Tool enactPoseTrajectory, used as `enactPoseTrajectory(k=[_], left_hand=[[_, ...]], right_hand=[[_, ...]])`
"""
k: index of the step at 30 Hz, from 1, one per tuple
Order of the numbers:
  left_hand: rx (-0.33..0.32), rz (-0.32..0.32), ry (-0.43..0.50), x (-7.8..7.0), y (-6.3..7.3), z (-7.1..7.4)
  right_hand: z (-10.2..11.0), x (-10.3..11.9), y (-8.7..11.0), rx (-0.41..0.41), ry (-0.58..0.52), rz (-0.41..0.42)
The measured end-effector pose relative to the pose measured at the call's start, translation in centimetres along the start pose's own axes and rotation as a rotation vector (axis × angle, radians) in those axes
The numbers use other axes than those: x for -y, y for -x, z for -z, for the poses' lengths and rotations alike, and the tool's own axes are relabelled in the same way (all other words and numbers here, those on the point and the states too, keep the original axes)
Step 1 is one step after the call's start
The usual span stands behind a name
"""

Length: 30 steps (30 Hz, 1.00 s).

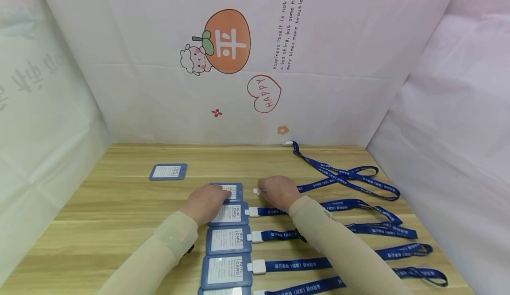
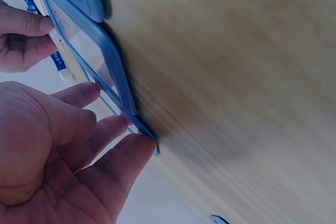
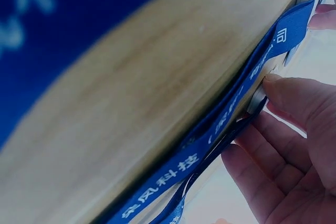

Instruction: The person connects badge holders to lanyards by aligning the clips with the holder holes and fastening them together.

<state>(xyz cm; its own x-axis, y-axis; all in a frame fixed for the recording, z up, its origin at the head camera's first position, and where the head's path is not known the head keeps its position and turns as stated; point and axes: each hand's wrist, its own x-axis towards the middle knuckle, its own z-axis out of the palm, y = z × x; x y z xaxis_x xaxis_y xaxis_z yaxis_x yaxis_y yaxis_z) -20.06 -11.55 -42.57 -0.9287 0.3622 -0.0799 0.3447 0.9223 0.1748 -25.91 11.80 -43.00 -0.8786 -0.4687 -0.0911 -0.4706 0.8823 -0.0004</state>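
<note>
My left hand (image 1: 205, 203) rests its fingertips on a blue ID badge holder (image 1: 236, 192) with a white card inside, at the far end of a column of such holders. In the left wrist view its fingers (image 2: 121, 166) lie fairly straight along the holder's edge. Just to the right, my right hand (image 1: 280, 192) pinches the white clip (image 3: 257, 98) of a blue lanyard (image 1: 318, 183) between thumb and fingers. A small gap separates this clip from the holder. Nearer me, several holders (image 1: 227, 239) are joined to lanyards (image 1: 295, 265) by white clips.
Another badge holder (image 1: 168, 171) lies alone at the back left of the wooden table (image 1: 99, 206). A further lanyard clip (image 1: 287, 143) lies at the table's back edge, against the printed white backdrop (image 1: 167, 105). White sheets hang on both sides.
</note>
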Motion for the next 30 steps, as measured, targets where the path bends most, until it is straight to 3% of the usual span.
enactPoseTrajectory(k=[9, 30], left_hand=[[-0.001, -0.016, -0.026, -0.3, -0.4, -0.2], [0.016, 0.019, 0.005, -1.0, -0.5, -0.2]], right_hand=[[0.0, 0.0, -0.1, 0.003, -0.001, -0.005], [0.1, 0.5, 0.0, -0.035, 0.018, 0.056]])
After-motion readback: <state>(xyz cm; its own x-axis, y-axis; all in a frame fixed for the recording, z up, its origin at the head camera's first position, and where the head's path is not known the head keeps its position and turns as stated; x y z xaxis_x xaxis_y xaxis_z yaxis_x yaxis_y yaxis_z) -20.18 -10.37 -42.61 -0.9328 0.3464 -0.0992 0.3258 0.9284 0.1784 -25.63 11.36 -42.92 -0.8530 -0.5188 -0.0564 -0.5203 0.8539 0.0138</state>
